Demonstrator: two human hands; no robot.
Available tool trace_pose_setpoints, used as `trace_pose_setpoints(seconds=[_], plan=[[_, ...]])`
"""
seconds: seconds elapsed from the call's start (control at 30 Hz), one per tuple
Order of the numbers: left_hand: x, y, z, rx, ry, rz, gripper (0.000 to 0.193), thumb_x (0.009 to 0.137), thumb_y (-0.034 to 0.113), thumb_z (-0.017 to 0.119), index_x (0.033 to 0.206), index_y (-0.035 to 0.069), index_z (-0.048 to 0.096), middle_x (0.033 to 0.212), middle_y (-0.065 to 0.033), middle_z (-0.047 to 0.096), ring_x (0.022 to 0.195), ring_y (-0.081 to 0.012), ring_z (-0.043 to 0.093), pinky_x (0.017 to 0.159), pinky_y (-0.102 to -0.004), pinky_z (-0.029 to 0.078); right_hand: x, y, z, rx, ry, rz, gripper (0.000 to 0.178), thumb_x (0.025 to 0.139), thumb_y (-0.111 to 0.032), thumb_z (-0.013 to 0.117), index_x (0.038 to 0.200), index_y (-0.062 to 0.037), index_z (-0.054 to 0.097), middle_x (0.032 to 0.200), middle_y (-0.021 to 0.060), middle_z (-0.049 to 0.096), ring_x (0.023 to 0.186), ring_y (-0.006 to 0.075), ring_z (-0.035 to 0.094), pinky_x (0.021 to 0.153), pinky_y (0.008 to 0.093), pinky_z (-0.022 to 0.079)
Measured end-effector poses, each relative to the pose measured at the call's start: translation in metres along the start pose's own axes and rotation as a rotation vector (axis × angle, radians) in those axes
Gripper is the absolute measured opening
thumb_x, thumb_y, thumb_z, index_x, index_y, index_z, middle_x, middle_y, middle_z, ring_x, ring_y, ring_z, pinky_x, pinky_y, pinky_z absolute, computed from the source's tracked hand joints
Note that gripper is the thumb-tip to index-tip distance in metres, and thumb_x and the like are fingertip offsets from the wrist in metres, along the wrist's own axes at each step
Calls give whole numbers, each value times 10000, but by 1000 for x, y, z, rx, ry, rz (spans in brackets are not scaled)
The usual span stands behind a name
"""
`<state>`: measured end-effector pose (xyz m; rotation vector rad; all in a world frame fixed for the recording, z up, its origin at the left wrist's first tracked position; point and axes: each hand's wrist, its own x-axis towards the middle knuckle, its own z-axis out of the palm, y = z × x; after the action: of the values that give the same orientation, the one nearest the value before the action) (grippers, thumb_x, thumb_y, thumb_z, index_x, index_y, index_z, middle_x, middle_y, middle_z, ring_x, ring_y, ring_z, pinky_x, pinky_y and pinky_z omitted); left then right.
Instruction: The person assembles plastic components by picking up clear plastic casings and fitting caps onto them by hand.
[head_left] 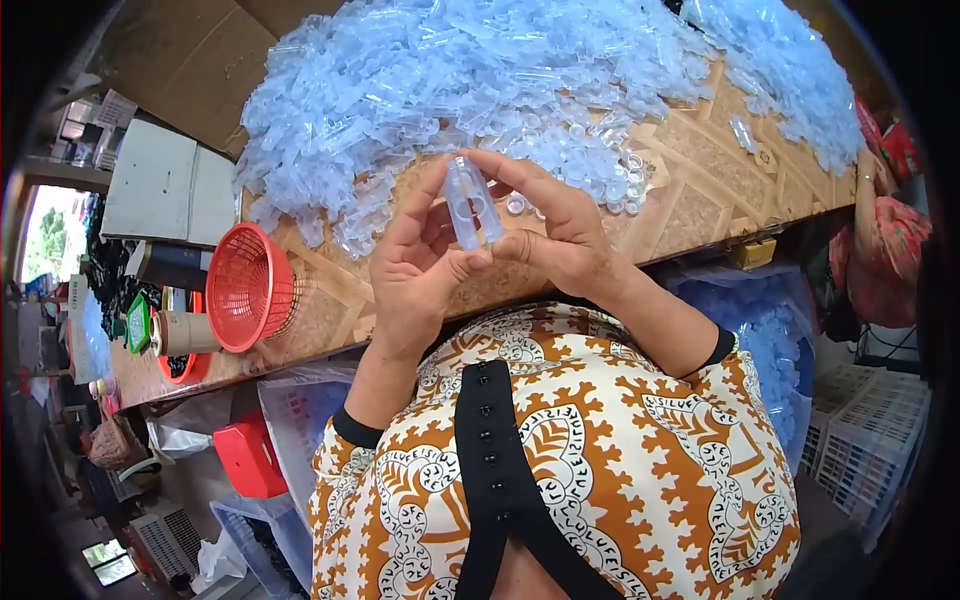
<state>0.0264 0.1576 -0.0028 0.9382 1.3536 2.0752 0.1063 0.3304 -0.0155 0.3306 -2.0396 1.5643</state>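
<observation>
Between my two hands, above the near edge of the patterned wooden table [690, 165], is a small clear plastic case [472, 205], long and hollow-looking. My left hand [405, 275] pinches it from the left, with fingertips at its far end and the thumb at its near end. From the right, my right hand [570, 230] grips the same piece in a like way. Just beyond my hands lie loose round clear plastic caps or rings [632, 180]. Behind them spreads a large heap of clear bluish plastic pieces [450, 75].
A red plastic basket [250, 288] leans on its side at the table's left, beside a beige cylinder [188, 333]. Cardboard [150, 185] stands behind it. Below are a red stool [248, 455] and bags of plastic parts [765, 340]. Another person's arm [866, 200] shows far right, above stacked crates [870, 430].
</observation>
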Motion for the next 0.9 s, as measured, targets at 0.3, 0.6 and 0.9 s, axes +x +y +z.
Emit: trace_pose_setpoints(seconds=[0.3, 0.6, 0.9], plan=[[-2, -4, 2, 47, -37, -13, 805, 857, -85, 695, 1556, 38, 316, 1600, -107, 352, 1347, -225, 499, 1083, -341, 456, -6, 7, 1, 68, 58, 16, 683, 789, -83, 787, 1422, -18, 538, 1403, 161, 583, 1245, 264, 573, 1051, 368, 456], [0, -7, -7, 78, -36, 19, 722, 851, -131, 676, 1506, 31, 417, 1598, -126, 353, 1304, -207, 535, 989, -290, 525, -4, 4, 8, -44, 111, -90, 668, 760, -79, 805, 1383, -6, 574, 1383, 160, 610, 1294, 285, 563, 1099, 383, 424], [-7, -17, -12, -2, 29, -99, 668, 853, -138, 675, 1470, 0, 458, 1459, -128, 519, 1141, -176, 634, 896, -262, 567, -9, 16, 7, -78, 78, -30, 596, 778, -102, 811, 1334, -7, 618, 1326, 186, 637, 1176, 277, 619, 999, 361, 487]])
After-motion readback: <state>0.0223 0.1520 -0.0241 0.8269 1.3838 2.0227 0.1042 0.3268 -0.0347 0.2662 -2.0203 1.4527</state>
